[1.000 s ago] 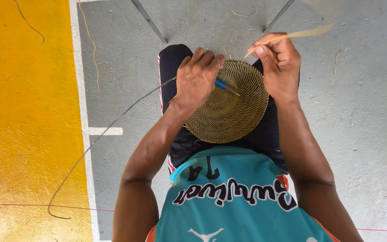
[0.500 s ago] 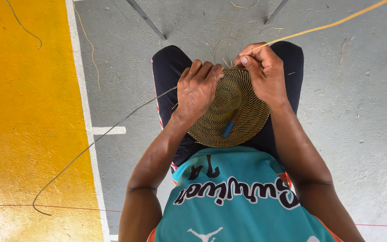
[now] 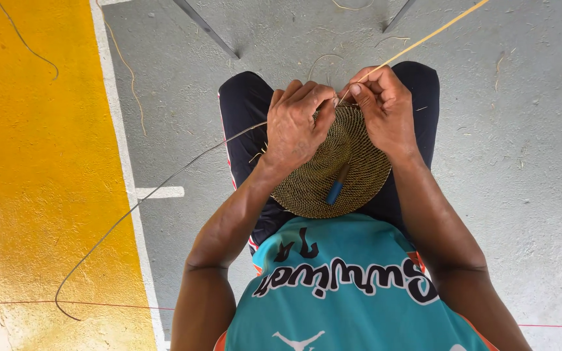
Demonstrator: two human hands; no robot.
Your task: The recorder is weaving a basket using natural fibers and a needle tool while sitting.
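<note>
In the head view, the round woven mat point(image 3: 333, 172) lies on the person's lap, a blue tool point(image 3: 336, 188) resting on it. The left hand point(image 3: 297, 123) grips its far rim. The right hand point(image 3: 385, 107) pinches the pale straw strand point(image 3: 424, 40), now pulled tighter and closer to the left hand than before.

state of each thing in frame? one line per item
woven disc: flat on the lap, far rim gripped by both hands
left hand: closed over the disc's rim
right hand: pinching the pale strand at the rim
pale strand: taut, running up and right out of frame
blue-handled tool: lying loose on the disc
dark strand: slack, curving across the floor
</note>
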